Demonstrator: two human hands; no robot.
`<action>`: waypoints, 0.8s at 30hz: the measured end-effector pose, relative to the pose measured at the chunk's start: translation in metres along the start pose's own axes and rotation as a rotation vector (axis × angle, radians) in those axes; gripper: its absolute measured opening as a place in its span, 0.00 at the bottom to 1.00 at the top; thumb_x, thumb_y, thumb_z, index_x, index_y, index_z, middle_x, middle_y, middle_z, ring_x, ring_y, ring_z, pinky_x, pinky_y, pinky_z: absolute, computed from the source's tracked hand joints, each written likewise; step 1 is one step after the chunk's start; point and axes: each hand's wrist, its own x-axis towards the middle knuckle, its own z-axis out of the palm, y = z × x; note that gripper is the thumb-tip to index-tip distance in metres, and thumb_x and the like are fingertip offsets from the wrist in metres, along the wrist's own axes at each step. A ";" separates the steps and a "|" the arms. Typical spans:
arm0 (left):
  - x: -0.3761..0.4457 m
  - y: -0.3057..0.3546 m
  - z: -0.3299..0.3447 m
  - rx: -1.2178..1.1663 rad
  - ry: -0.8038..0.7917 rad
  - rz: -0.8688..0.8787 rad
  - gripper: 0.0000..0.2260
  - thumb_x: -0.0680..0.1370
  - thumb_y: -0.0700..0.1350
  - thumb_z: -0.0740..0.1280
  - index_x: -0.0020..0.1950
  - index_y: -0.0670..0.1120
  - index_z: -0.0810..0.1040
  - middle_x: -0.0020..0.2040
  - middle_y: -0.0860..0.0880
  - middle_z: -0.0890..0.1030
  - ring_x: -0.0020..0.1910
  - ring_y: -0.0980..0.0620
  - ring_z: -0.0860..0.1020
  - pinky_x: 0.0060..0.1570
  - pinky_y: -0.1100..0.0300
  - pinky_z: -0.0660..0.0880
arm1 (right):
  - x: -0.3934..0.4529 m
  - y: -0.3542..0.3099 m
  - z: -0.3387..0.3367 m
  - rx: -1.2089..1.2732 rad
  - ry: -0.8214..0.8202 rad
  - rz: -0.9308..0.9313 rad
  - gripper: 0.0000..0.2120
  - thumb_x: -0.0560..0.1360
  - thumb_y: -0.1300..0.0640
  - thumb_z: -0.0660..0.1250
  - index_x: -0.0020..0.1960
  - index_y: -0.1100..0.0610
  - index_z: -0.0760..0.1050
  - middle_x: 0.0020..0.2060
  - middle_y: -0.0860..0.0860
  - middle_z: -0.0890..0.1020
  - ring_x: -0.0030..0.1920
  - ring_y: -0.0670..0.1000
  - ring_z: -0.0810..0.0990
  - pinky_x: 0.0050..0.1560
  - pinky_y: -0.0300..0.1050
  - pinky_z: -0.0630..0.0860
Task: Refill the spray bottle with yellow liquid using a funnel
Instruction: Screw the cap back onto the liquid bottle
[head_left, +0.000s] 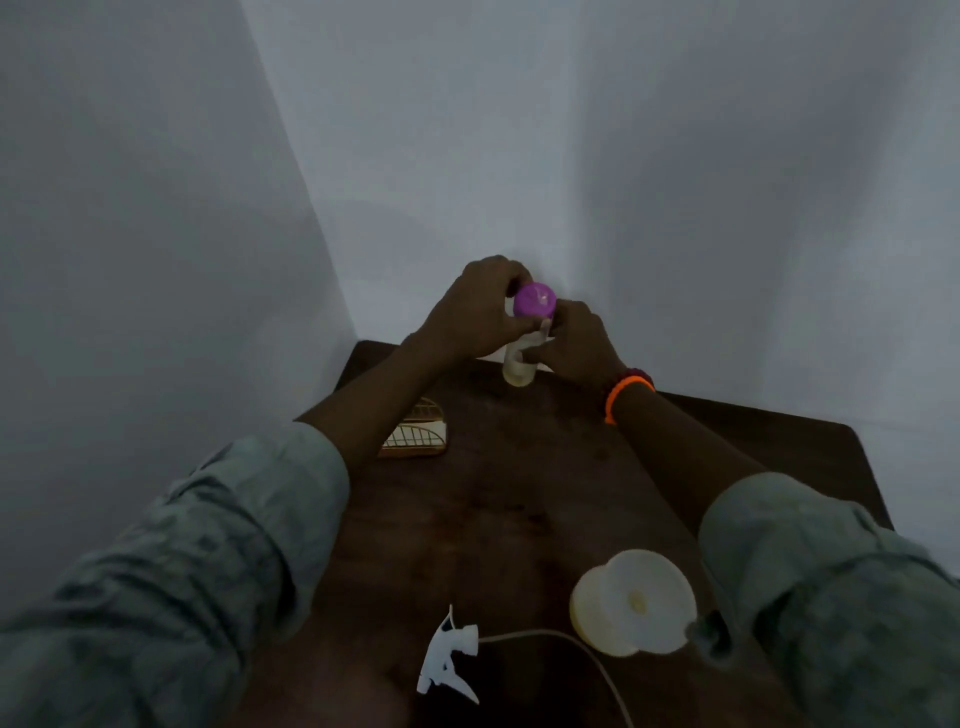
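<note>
- Both hands meet at the far end of the dark wooden table (519, 493), on a clear bottle (519, 369) with a purple cap (535, 300) and pale yellow liquid at its bottom.
- The left hand (480, 306) curls around the cap from the left; the right hand (576, 343) closes on the bottle's neck just under it.
- The spray bottle (631, 603), open-topped and yellowish, stands near the table's close edge.
- The white trigger sprayer head (447, 660) lies beside it, tube trailing.
- A gold wire rack (415, 434) sits at left.
</note>
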 end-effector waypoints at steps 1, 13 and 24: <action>0.005 -0.008 0.007 0.002 0.008 -0.015 0.21 0.69 0.50 0.79 0.55 0.41 0.80 0.50 0.44 0.81 0.48 0.49 0.78 0.48 0.59 0.76 | 0.010 0.007 0.007 -0.008 0.010 0.015 0.28 0.61 0.52 0.81 0.58 0.59 0.80 0.50 0.57 0.83 0.49 0.55 0.83 0.50 0.50 0.81; 0.020 -0.073 0.061 -0.006 0.039 -0.157 0.22 0.67 0.54 0.79 0.52 0.41 0.79 0.49 0.44 0.80 0.47 0.49 0.77 0.47 0.58 0.75 | 0.044 0.037 0.054 -0.064 0.017 0.115 0.20 0.71 0.58 0.77 0.57 0.67 0.76 0.50 0.58 0.78 0.50 0.55 0.77 0.45 0.39 0.67; 0.017 -0.075 0.065 -0.016 0.057 -0.160 0.29 0.67 0.54 0.79 0.62 0.41 0.77 0.57 0.43 0.80 0.54 0.47 0.79 0.53 0.54 0.79 | 0.043 0.036 0.053 -0.139 -0.084 0.206 0.32 0.68 0.54 0.80 0.66 0.65 0.72 0.62 0.60 0.76 0.61 0.58 0.77 0.49 0.39 0.68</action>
